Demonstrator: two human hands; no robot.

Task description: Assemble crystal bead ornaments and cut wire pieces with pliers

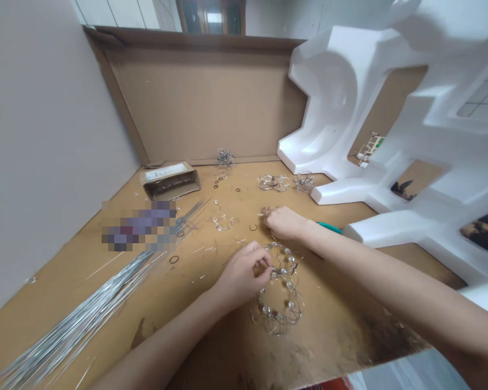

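My left hand (246,273) pinches the edge of a beaded wire frame (282,317), made of two joined rings with clear beads and curled wire loops, lying on the brown tabletop. Just beyond it, my right hand (283,222) is lowered to the table with its fingers drawn together at some small pieces; what lies between the fingertips is hidden. Left of my right hand are an open wire ring (252,227) and a loose circle of clear beads (224,222).
A bundle of straight metal wires (93,309) crosses the left side. Behind it stands an open cardboard box (173,184). Finished-looking wire frames (274,183) and a wire cluster (225,157) lie farther back. White molded foam (374,233) borders the right, near a green-handled tool (329,228).
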